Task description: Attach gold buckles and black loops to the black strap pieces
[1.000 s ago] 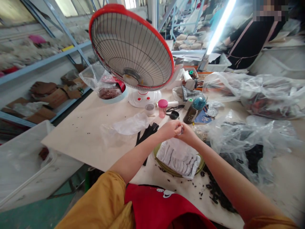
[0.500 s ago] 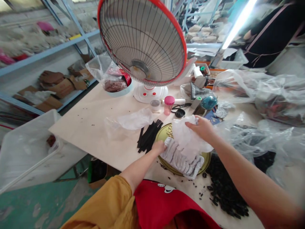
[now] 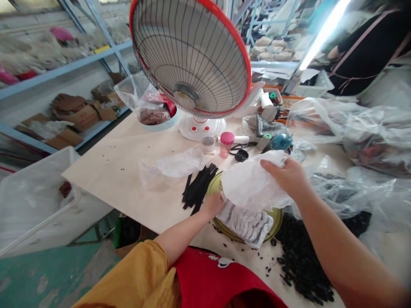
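My right hand (image 3: 289, 175) grips a thin white sheet (image 3: 250, 184) and holds it lifted over a round yellow-green tray (image 3: 276, 220). On the tray lies a folded grey-white cloth (image 3: 245, 222). My left hand (image 3: 212, 204) rests at the left edge of that cloth and the tray, fingers curled; whether they hold anything is hidden. Just left of the tray lies a bundle of black strips (image 3: 197, 188).
A red-rimmed fan (image 3: 189, 55) stands at the back of the pale table (image 3: 118, 171). Small jars (image 3: 226, 143), plastic bags (image 3: 353, 128) and a heap of small black pieces (image 3: 302, 261) crowd the right side. A white bin (image 3: 35, 201) stands left. Another person (image 3: 369, 47) works behind.
My hands, joined above the tray a second ago, have parted. My right hand picked up the white sheet and raised it; my left hand dropped to the cloth's edge.
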